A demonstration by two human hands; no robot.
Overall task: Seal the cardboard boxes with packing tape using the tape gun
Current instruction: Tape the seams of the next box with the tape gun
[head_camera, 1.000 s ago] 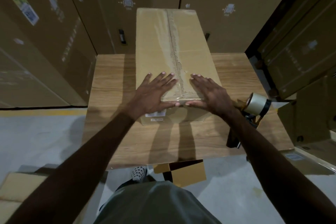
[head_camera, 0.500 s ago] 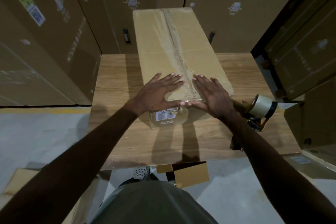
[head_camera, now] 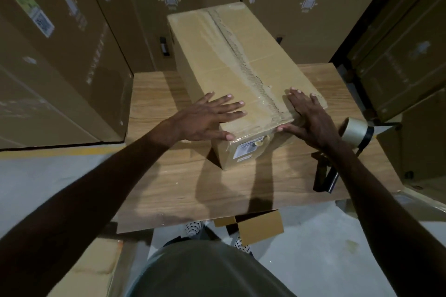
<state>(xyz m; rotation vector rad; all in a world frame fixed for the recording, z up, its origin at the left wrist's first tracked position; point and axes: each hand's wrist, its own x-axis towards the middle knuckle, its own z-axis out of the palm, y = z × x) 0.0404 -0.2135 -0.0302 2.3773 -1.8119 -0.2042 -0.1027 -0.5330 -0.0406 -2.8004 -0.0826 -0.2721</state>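
Nearest, both hands flat on box (head_camera: pixel 241 75) lying askew on table (head_camera: pixel 154 176): left hand (head_camera: pixel 205 120) fingers spread on top, thumb over near edge; right hand (head_camera: pixel 311 118) splayed at near right corner. Just right, tape gun (head_camera: pixel 347 142) lying on table. Beyond, stacked cartons (head_camera: pixel 72 55).

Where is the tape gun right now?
The tape gun lies on the wooden table at the right of the head view, just right of the box and partly hidden behind the right hand and forearm.
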